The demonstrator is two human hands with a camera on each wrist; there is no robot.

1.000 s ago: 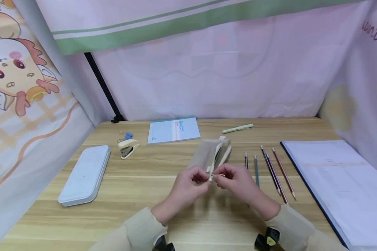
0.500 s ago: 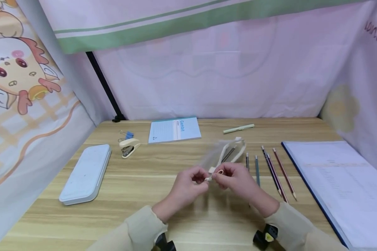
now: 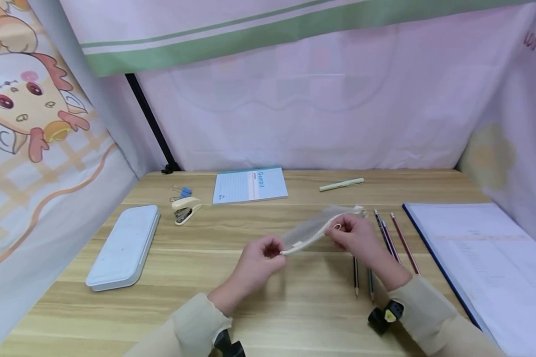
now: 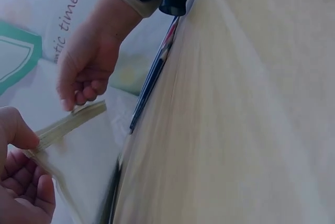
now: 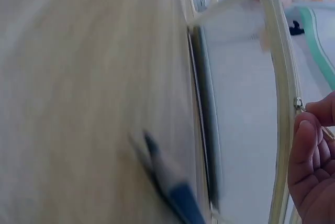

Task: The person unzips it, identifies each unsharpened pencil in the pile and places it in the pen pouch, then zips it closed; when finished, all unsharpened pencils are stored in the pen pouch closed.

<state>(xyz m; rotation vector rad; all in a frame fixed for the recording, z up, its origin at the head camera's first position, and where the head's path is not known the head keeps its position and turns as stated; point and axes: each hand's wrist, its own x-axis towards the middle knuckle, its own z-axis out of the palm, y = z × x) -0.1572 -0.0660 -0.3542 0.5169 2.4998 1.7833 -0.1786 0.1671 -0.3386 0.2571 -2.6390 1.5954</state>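
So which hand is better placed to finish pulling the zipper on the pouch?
Right. The right hand already pinches the zipper pull near the far end of the pouch, while the left hand pinches the near end and likely only steadies it.

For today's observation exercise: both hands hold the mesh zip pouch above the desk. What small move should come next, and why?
Probably draw the zipper pull the last stretch to the pouch's far end. The left hand pinches the near end of the mesh pouch, holding it taut, while the right hand pinches the pull close to the far end. Whether the zip is fully run cannot be told.
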